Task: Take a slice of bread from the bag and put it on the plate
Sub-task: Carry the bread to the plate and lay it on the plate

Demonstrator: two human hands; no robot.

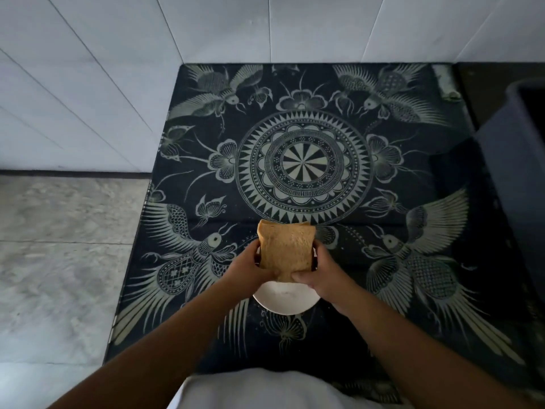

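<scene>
Both hands grip one thing: a tan, roughly square slice of bread [284,249], or possibly several slices in a clear wrapper; the surface is too soft in detail to tell which. The left hand [246,268] curls against its left edge, and the right hand [320,274] closes on its right edge with the thumb pressed across the lower corner. So both hands are pinched on the bread from opposite sides, which probably keeps the soft piece from folding or tearing.

Directly beneath the grip, partly hidden by the hands, lies a round white plate [284,302]; only its near rim and some of its bare face show. The bread hangs above the plate's far half, tilted up toward the camera, not yet resting on it. Beyond and around the grip spreads a dark cloth with pale bird and mandala print [303,169]. Off to the right of the grip stands a grey bin-like container [519,160], well apart.

Lowering and flattening the bread looks like the remaining step.
</scene>
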